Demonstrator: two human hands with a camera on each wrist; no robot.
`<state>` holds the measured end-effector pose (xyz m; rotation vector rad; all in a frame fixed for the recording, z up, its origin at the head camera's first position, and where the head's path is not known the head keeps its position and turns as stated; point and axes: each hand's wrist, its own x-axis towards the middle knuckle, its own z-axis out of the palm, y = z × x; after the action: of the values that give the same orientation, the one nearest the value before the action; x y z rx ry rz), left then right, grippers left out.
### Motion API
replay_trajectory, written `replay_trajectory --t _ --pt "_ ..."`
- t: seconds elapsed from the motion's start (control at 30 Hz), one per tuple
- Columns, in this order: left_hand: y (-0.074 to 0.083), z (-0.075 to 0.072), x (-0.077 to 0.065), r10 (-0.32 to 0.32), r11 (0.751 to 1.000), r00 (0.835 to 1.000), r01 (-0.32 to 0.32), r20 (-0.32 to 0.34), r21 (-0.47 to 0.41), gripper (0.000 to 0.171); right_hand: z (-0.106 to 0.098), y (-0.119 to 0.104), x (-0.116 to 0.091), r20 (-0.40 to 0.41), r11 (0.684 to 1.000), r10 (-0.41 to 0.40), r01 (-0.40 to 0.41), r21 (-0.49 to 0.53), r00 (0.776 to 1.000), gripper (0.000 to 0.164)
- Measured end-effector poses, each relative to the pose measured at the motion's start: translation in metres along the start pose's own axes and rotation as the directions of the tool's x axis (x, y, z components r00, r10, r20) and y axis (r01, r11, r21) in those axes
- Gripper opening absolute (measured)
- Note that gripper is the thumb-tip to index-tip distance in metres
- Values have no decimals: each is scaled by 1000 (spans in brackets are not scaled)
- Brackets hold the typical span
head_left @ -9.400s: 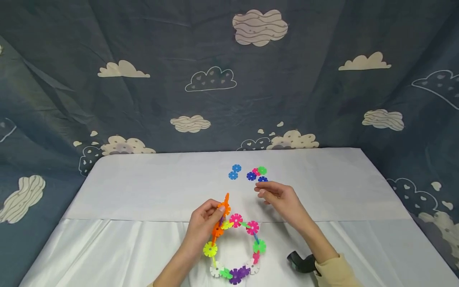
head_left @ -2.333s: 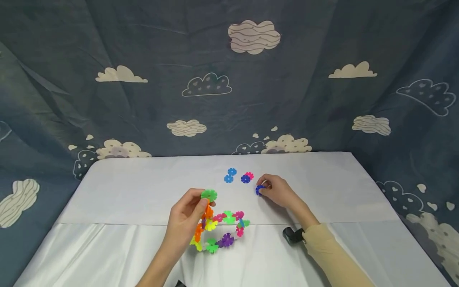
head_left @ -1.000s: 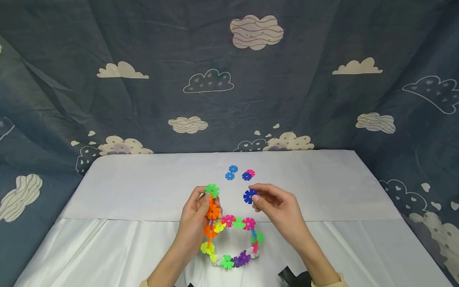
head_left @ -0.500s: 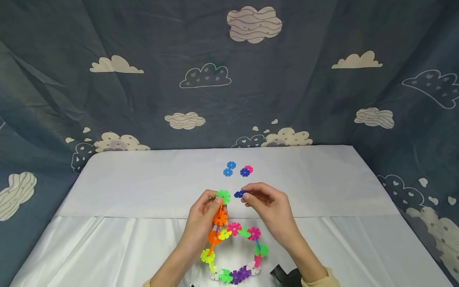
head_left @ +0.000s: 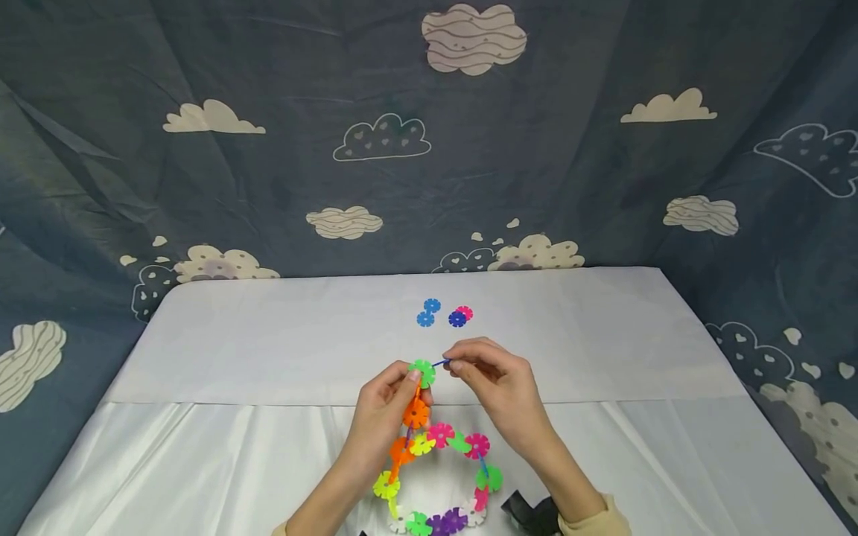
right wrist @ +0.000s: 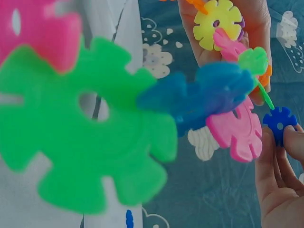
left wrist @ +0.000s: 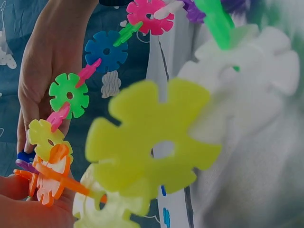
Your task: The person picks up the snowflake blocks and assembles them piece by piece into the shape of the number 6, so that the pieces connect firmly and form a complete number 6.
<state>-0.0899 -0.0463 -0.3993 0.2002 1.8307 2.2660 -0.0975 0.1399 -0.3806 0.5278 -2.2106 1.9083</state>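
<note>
My left hand (head_left: 380,411) pinches the upper end of a chain of colourful plastic snowflake discs, where a green disc (head_left: 422,374) sits above orange discs (head_left: 416,413). Below, the chain makes a ring, with a yellow disc (head_left: 386,485) on its left and purple discs (head_left: 447,521) at the bottom. My right hand (head_left: 501,387) pinches a dark blue disc (right wrist: 280,124) between thumb and fingers. It is edge-on in the head view, its rim touching the green disc; how deep their slots engage, I cannot tell.
Farther back on the white table (head_left: 268,335) lie two light blue discs (head_left: 429,313), plus a dark blue disc (head_left: 457,319) overlapping a pink one (head_left: 465,312). A black strap-like object (head_left: 529,514) is by my right wrist. Cloud-print cloth (head_left: 268,186) hangs behind.
The green disc from the table has joined the chain's upper end. My right hand picked up a dark blue disc, brought it left, turned it edge-on and met the green disc.
</note>
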Motion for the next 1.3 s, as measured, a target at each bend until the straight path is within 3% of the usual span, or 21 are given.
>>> replay_trajectory --t 0.33,0.67,0.97,1.23,1.3 --pt "1 2 -1 -3 1000 1000 3 17 21 30 -3 2 2 31 992 -32 36 -122 999 17" --pt "0 1 -2 -4 1000 1000 4 14 -22 30 0 0 2 39 950 -168 173 -260 985 20" --pt "-5 2 -1 -13 998 999 15 37 -67 29 -6 -2 4 118 915 -218 245 -322 969 26" --pt "-6 3 -1 -12 997 1000 12 6 -72 29 -3 0 3 122 886 -277 302 -351 953 26" --pt "-6 3 -1 -14 997 1000 15 11 -70 30 -3 1 3 120 893 -277 302 -335 953 26"
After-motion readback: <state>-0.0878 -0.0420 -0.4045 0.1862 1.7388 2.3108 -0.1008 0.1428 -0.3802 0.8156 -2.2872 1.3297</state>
